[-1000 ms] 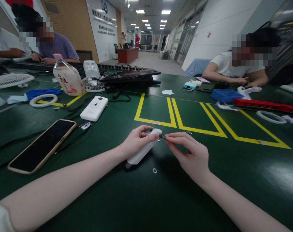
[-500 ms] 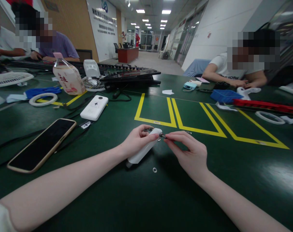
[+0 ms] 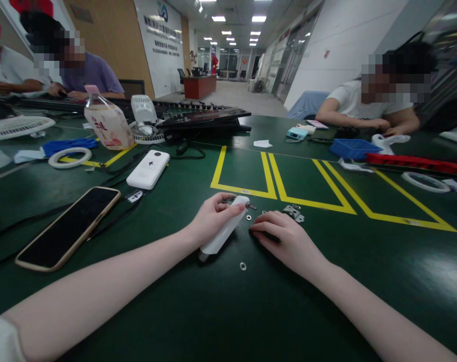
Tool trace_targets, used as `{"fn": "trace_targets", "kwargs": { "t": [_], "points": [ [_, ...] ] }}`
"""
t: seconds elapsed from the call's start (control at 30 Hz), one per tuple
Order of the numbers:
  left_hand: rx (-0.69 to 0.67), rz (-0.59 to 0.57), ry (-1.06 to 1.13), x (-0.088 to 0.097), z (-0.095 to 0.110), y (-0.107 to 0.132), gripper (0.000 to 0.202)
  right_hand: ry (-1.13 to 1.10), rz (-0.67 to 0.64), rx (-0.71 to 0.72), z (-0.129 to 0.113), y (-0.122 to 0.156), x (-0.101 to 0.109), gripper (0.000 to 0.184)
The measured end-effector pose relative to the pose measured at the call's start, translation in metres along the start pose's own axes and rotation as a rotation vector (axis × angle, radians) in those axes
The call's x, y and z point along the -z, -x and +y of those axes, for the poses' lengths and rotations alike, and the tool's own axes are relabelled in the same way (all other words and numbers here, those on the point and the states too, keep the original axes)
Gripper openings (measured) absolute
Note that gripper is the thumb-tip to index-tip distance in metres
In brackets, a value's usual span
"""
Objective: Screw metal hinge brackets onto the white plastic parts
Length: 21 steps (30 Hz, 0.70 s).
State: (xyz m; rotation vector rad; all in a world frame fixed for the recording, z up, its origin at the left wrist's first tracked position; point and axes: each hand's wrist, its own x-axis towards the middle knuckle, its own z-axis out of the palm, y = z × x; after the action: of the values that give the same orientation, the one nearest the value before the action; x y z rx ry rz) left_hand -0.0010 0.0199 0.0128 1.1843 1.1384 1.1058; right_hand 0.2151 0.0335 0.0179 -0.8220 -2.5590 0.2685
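Note:
My left hand (image 3: 213, 218) is closed around a long white plastic piece (image 3: 224, 235), which slants up and away from me with a dark end low down. From its upper end, beside my thumb, a small metal bolt (image 3: 251, 206) sticks out to the right. My right hand (image 3: 285, 239) lies low over the table, fingers loosely bent and slightly apart, with nothing visible in them. Just past its fingertips is a small washer (image 3: 248, 217). Behind its knuckles sits a metal bracket (image 3: 293, 213), partly covered by the hand. Nearer to me lies another washer (image 3: 243, 266).
At left are a phone (image 3: 68, 229), a white power bank (image 3: 148, 170) and a bottle (image 3: 107, 123). Yellow tape outlines (image 3: 247, 191) mark the green table ahead. A blue tray (image 3: 353, 149) stands at right. Several people sit across the table.
My right hand has let go of the bolt at the white piece's end and moved down and right to the table. The bracket behind it has come into view. My left hand keeps its hold.

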Motion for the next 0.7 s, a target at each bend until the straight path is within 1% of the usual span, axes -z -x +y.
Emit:
{"fn": "trace_targets", "kwargs": {
  "t": [0.07, 0.2, 0.27, 0.5, 0.57, 0.63, 0.7],
  "points": [
    [0.002, 0.011, 0.0, -0.001, 0.001, 0.0, 0.045, -0.016, -0.032, 0.04, -0.006, 0.002, 0.004, 0.017],
    [-0.001, 0.025, -0.024, -0.002, 0.003, 0.001, 0.045, -0.114, -0.239, 0.137, -0.024, 0.007, 0.01, 0.021],
    [-0.003, 0.032, -0.037, -0.002, 0.003, 0.001, 0.045, -0.11, -0.286, 0.14, -0.029, 0.007, 0.011, 0.021],
    [-0.014, 0.043, -0.061, -0.003, 0.002, 0.001, 0.044, -0.065, -0.288, 0.084, -0.041, 0.003, 0.004, 0.013],
    [-0.018, 0.035, -0.061, -0.003, 0.001, 0.001, 0.045, -0.077, -0.289, 0.085, -0.04, 0.003, 0.005, 0.012],
    [-0.016, 0.027, -0.058, -0.002, 0.0, 0.001, 0.046, -0.066, -0.247, 0.083, -0.03, 0.003, 0.01, 0.012],
    [-0.004, 0.013, -0.06, -0.001, -0.001, 0.001, 0.048, 0.002, -0.138, 0.001, -0.012, 0.003, 0.02, 0.009]
  ]
}}
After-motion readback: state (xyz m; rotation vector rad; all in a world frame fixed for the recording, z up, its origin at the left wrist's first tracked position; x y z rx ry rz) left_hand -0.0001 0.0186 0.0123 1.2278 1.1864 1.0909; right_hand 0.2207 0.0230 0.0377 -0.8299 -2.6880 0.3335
